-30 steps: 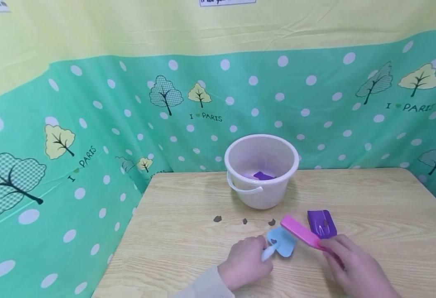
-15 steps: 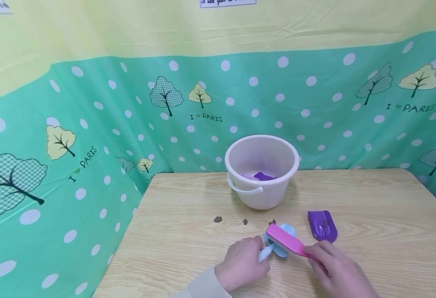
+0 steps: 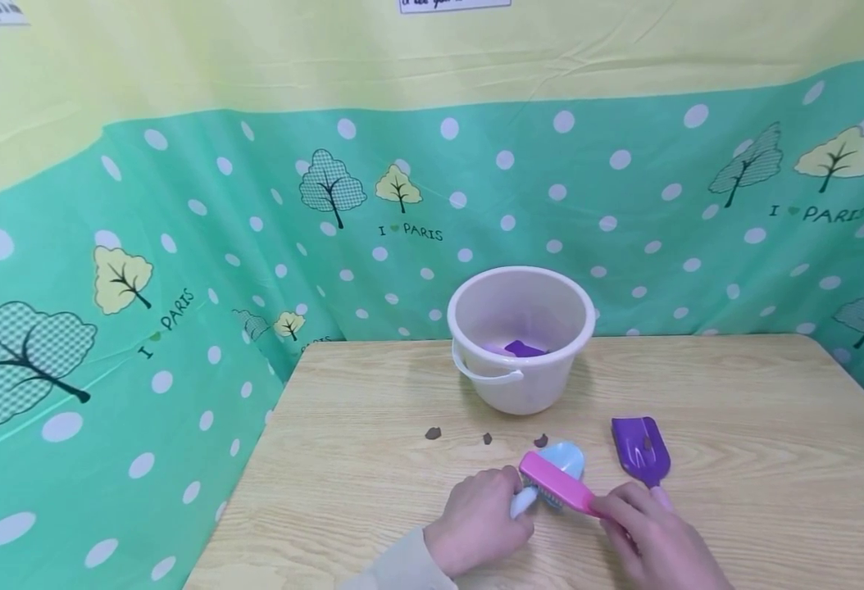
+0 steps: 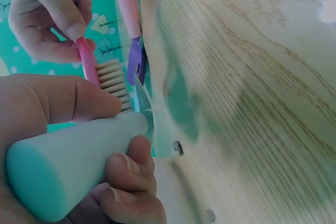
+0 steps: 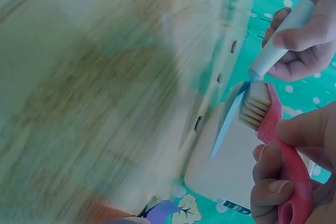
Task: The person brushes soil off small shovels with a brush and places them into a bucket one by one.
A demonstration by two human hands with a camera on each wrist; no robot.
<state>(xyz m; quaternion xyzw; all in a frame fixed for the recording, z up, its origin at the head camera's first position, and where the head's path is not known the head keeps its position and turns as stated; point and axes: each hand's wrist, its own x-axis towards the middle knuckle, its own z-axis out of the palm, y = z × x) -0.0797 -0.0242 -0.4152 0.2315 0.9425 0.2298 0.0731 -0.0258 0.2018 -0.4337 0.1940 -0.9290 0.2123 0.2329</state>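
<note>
My left hand grips the pale handle of a small light-blue toy shovel, its blade held low over the table. In my right hand is a pink brush, bristles downward. Its bristles lie against the shovel blade near the handle joint, as the right wrist view shows. The brush head hides part of the blade. Just right of the brush lies a purple toy shovel with a brown fragment on its blade; my right hand overlaps its pink handle.
A white bucket with a purple item inside stands at the back of the wooden table. In front of it lie brown fragments: a left one, a middle one and a right one. A green patterned curtain hangs behind.
My right hand has moved left with the brush, which passes across the blue blade toward its handle. More of the purple shovel, including its pink handle, now shows. My left hand stays nearly in place.
</note>
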